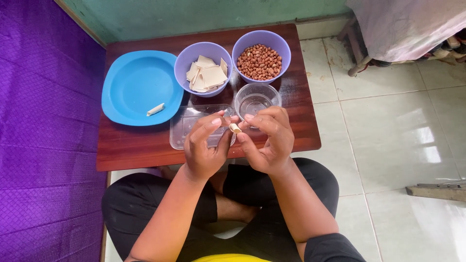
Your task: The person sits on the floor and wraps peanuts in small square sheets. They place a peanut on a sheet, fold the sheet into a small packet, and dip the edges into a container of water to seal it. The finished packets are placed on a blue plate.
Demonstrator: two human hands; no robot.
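A small pastry roll [235, 128] is pinched between left hand [206, 145] and right hand [267, 140] above the bench [145, 145]; a bowl of peanuts [260, 62] is seen at one o'clock.

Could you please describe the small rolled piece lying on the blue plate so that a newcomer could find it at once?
On the low wooden table, look to the blue plate at its left end. The rolled wrapper lies alone near the plate's lower right rim, pale and tube-shaped, unlike the flat squares stacked in the neighbouring purple bowl.
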